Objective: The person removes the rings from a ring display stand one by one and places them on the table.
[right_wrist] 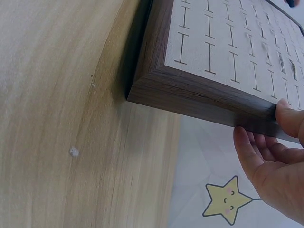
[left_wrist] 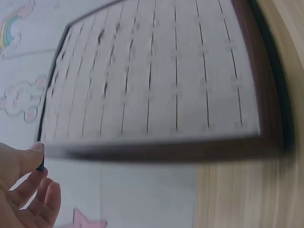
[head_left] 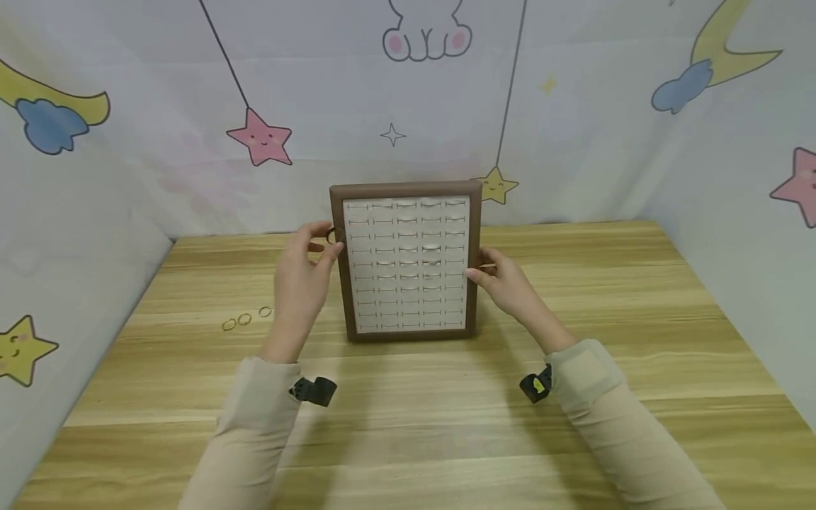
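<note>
A ring display board (head_left: 408, 306) in a brown wooden frame (head_left: 405, 190) stands upright on the table, its pale face covered with rows of short slits. Several slits in the middle and upper rows bulge open. At the board's left edge, my left hand (head_left: 299, 276) pinches a thin ring (head_left: 328, 236) between thumb and fingertips; in the left wrist view this ring (left_wrist: 41, 165) looks dark and edge-on. My right hand (head_left: 508, 282) grips the frame's right side, thumb (right_wrist: 286, 116) at the front and fingers behind it.
Three thin rings lie on the wooden table (head_left: 433, 425) to the left: a left one (head_left: 224, 326), a middle one (head_left: 239, 321) and a right one (head_left: 260, 313). Behind the table hangs a pale cloth (head_left: 331, 92) printed with stars and moons. Black camera straps circle both wrists.
</note>
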Tool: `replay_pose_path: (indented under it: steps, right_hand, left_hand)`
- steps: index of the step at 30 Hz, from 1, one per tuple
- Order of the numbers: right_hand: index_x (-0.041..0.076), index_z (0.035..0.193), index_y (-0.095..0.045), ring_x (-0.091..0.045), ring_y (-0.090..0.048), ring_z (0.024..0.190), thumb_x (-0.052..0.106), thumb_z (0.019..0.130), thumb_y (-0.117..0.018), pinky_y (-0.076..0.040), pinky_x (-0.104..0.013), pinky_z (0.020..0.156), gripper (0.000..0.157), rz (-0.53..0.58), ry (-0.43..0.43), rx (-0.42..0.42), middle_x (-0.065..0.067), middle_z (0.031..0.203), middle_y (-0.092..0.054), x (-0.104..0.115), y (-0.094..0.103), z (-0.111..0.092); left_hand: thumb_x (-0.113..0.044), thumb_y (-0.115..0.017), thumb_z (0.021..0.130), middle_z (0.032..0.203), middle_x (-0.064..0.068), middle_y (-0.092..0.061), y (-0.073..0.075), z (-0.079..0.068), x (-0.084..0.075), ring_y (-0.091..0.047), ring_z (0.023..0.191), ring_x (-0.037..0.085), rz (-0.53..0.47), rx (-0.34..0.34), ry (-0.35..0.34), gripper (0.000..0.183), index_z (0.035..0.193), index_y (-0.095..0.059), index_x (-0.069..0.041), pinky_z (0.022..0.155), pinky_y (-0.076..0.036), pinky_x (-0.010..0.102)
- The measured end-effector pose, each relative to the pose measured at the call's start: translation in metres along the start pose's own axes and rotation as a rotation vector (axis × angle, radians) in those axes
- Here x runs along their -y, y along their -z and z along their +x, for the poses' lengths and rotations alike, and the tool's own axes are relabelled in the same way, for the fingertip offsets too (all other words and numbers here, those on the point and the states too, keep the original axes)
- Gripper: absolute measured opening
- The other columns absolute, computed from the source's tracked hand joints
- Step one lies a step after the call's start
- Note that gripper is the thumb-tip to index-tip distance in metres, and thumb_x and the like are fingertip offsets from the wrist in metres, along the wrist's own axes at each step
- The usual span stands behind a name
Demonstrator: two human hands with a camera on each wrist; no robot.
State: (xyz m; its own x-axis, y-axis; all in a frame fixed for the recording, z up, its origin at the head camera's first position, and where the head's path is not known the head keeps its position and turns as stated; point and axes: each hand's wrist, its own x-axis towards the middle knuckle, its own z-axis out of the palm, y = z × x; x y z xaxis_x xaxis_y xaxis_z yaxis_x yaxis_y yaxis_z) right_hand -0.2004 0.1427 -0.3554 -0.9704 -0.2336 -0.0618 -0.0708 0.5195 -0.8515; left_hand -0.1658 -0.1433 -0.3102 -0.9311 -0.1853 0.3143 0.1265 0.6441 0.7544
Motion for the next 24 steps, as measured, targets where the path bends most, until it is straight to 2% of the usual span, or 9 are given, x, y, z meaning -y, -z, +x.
replay_pose_path:
  steps: [3,7,12,19,24]
  right_hand:
    - [-0.007,0.144,-0.031,-0.040,-0.046,0.130,0.018,0.099,-0.051,-0.045,-0.050,0.103,0.055,-0.001,-0.003,0.004,-0.026,0.137,-0.047,0.000,0.000,0.000]
    - [-0.007,0.144,-0.031,-0.041,-0.046,0.131,0.018,0.100,-0.051,-0.044,-0.050,0.103,0.055,-0.005,-0.004,0.000,-0.026,0.137,-0.047,0.000,0.000,0.000]
    - [-0.007,0.144,-0.030,-0.040,-0.046,0.131,0.019,0.100,-0.051,-0.044,-0.050,0.104,0.055,-0.009,-0.002,-0.001,-0.026,0.137,-0.047,-0.001,0.000,0.000]
    - [-0.007,0.145,-0.029,-0.041,-0.046,0.130,0.019,0.100,-0.051,-0.044,-0.050,0.103,0.056,-0.013,0.000,0.001,-0.026,0.138,-0.046,-0.001,0.000,0.000]
    - [-0.007,0.144,-0.031,-0.040,-0.047,0.129,0.018,0.099,-0.051,-0.045,-0.050,0.103,0.055,-0.003,-0.001,-0.003,-0.026,0.136,-0.048,0.000,0.000,0.000]
  left_hand:
    - [-0.019,-0.059,0.095,0.132,0.014,-0.057,0.015,0.000,0.018,-0.057,0.109,0.032,0.034,-0.042,0.043,0.039,0.132,-0.054,-0.007,0.083,-0.050,0.046]
    - [-0.020,-0.057,0.096,0.131,0.017,-0.055,0.031,-0.002,0.043,-0.056,0.109,0.034,0.080,-0.081,0.117,0.040,0.134,-0.053,-0.006,0.081,-0.047,0.044]
    - [-0.020,-0.055,0.098,0.131,0.020,-0.053,0.050,-0.004,0.076,-0.053,0.110,0.036,0.129,-0.101,0.228,0.040,0.134,-0.052,-0.003,0.079,-0.043,0.039]
    - [-0.015,-0.053,0.098,0.128,0.028,-0.054,0.068,-0.013,0.124,-0.050,0.110,0.041,0.190,-0.122,0.328,0.039,0.132,-0.052,0.005,0.087,-0.041,0.050]
    - [-0.010,-0.051,0.098,0.126,0.032,-0.052,0.079,-0.024,0.150,-0.049,0.110,0.044,0.233,-0.108,0.406,0.038,0.131,-0.050,0.009,0.085,-0.041,0.051]
